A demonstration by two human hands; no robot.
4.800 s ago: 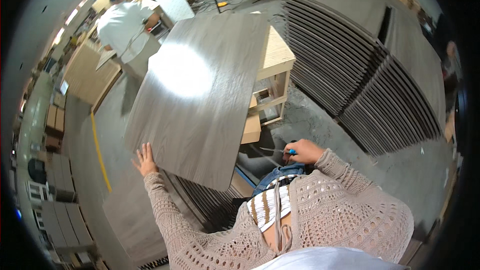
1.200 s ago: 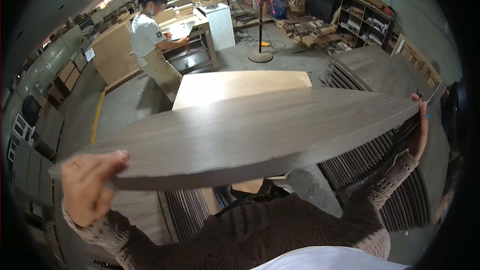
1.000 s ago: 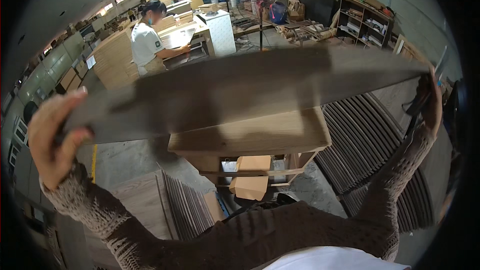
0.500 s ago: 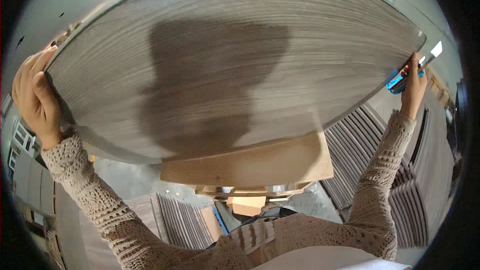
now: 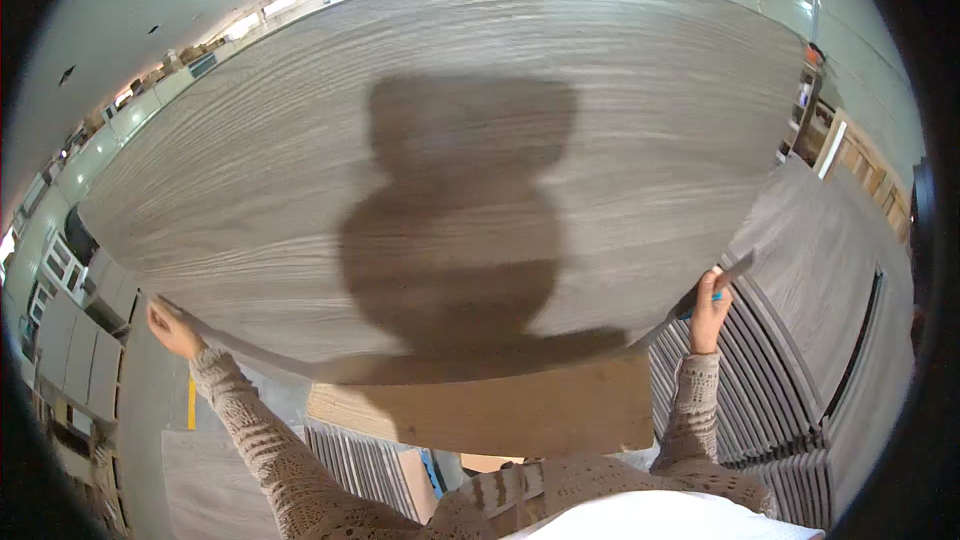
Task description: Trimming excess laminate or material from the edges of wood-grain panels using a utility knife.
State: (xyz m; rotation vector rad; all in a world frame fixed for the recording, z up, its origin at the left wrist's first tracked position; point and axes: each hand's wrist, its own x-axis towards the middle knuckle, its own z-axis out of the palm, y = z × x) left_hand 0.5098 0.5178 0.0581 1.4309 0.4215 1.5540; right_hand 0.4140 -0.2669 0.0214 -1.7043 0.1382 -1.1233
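A large grey-brown wood-grain panel (image 5: 650, 150) stands tilted up in front of me, and a dark shadow falls across its middle. At its lower left edge my left hand (image 5: 176, 330) grips the panel, with some fingers hidden at the edge. My right hand (image 5: 709, 312) is closed at the lower right edge. A tool with a flat blade (image 5: 738, 268) and some blue on it sticks out of that same hand; its exact kind I cannot make out. Under the panel's near edge lies a plain light-brown board (image 5: 480, 418).
On the right, grey wood-grain panels (image 5: 815, 270) stand near a ribbed stack of panel edges (image 5: 765, 370). Another row of upright panels (image 5: 360, 465) is at the lower left. Pale panels (image 5: 80, 350) lean at the far left. A yellow floor line (image 5: 192, 402) runs nearby.
Both hands have come down and inward, from the panel's upper sides to its lower edge. More of the panel and the room behind it now shows. The bladed tool has moved with my right hand.
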